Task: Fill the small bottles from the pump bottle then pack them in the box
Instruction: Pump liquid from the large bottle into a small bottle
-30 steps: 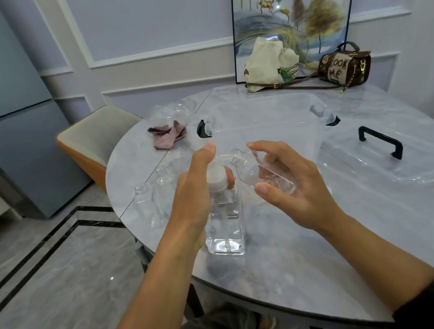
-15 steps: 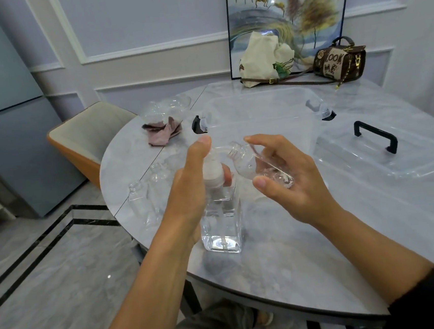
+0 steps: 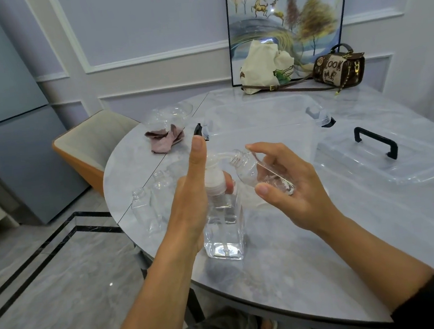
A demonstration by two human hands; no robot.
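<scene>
Head view: two hands work at the pump bottle on a round marble table [image 3: 325,260].

The left hand [image 3: 190,201] wraps its fingers round the white collar of the pump bottle [image 3: 223,232], with the thumb straight up beside the pump head. The right hand [image 3: 290,191] holds a small bottle [image 3: 259,173] tilted, its open mouth at the spout. From the pump bottle, the clear box [image 3: 259,123] stands at 12 o'clock, its lid [image 3: 395,157] at 2 o'clock, the empty bottles [image 3: 146,211] at 9 o'clock and a pink cloth [image 3: 166,142] at 11 o'clock.
</scene>
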